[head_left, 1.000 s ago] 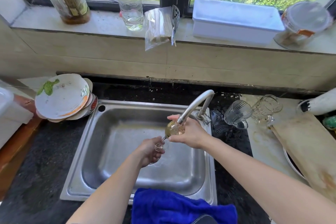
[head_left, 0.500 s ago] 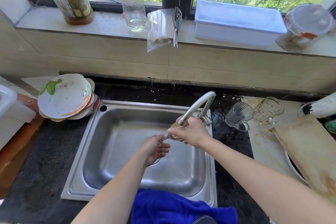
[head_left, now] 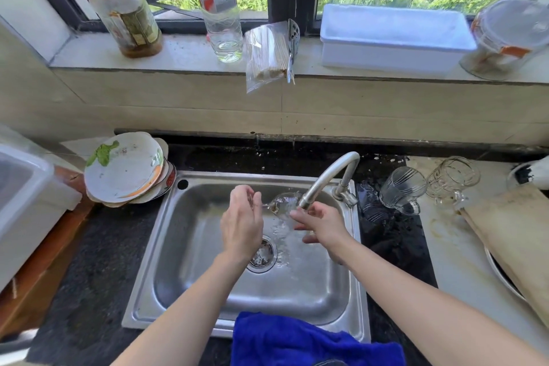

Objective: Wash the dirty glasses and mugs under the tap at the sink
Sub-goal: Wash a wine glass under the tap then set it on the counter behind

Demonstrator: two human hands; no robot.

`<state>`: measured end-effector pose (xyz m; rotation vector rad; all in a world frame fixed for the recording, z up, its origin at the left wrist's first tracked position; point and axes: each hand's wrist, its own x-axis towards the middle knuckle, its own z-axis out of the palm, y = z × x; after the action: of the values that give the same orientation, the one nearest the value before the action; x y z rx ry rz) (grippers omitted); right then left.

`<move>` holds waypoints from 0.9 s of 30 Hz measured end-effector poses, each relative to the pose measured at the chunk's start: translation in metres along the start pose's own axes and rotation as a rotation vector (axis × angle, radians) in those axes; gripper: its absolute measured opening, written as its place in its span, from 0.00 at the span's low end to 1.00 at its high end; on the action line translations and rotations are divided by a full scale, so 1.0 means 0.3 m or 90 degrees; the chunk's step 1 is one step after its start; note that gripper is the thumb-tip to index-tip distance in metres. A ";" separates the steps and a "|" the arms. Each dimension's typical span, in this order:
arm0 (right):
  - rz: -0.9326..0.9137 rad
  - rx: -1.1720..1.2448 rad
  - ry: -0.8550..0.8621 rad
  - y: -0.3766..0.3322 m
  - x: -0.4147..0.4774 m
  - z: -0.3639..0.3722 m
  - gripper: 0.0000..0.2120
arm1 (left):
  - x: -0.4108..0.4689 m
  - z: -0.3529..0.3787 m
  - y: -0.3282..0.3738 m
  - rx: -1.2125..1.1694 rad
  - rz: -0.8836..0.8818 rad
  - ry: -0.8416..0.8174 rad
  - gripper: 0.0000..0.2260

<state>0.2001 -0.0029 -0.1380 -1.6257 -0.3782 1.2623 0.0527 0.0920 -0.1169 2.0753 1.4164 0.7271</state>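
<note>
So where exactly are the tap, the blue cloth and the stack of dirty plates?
tap [head_left: 328, 174]: head view, on the curved metal spout.
blue cloth [head_left: 297, 342]: head view, on the middle of the fabric draped over the sink's front edge.
stack of dirty plates [head_left: 124, 169]: head view, on the top plate's face.

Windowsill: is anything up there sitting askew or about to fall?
Yes. The clear bag of skewers hangs over the windowsill edge, tilted above the counter. The lidded jar at the far right leans instead of standing upright.

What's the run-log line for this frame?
step: rinse | left hand: holds stemmed glass by stem | right hand: at bowl | tap: running | counter: two glass mugs
</note>
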 end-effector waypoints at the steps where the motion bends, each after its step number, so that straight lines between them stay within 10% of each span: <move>1: -0.006 0.017 0.004 -0.005 0.000 0.004 0.08 | -0.001 0.010 -0.009 -0.043 -0.025 -0.011 0.08; 8: -0.251 -0.434 -0.005 -0.012 -0.035 -0.027 0.07 | 0.034 0.170 -0.075 -0.435 -0.655 -0.394 0.07; 14: -0.347 -0.731 -0.094 -0.003 -0.077 -0.104 0.13 | 0.085 0.271 -0.066 -0.527 -0.667 -0.287 0.08; 27: -0.334 -0.789 -0.085 -0.022 -0.073 -0.029 0.19 | 0.081 0.261 -0.045 -0.529 -0.595 -0.261 0.11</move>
<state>0.2008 -0.0206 -0.1210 -2.1633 -1.7968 0.6930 0.1048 0.1100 -0.1792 0.7301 1.3130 0.3434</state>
